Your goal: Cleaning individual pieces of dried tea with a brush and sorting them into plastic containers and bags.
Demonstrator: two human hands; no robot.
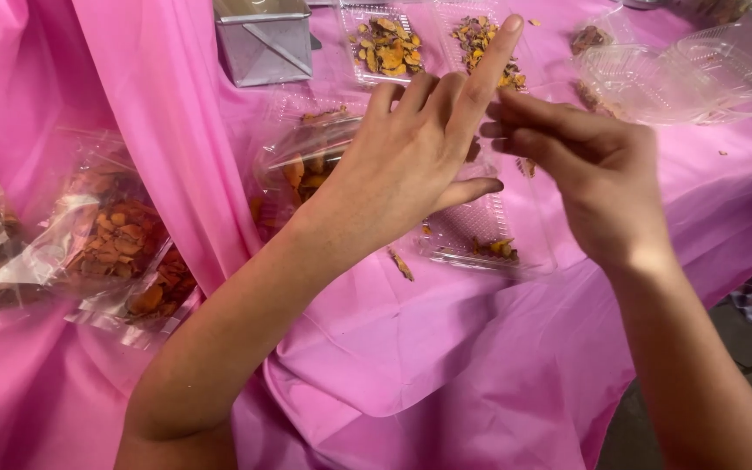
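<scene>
Left hand (411, 152) and right hand (598, 187) meet above a clear plastic tray (480, 231) (dried petals inside) on pink tablecloth (446, 365).

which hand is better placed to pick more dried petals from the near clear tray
Probably the right hand: its fingers point down just above the near clear tray. The left hand is raised, fingers spread upward.

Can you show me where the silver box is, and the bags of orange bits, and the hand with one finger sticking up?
silver box (265, 43): head view, on its front face.
bags of orange bits (119, 239): head view, on the middle bag.
left hand (411, 157): head view, on its back.
</scene>
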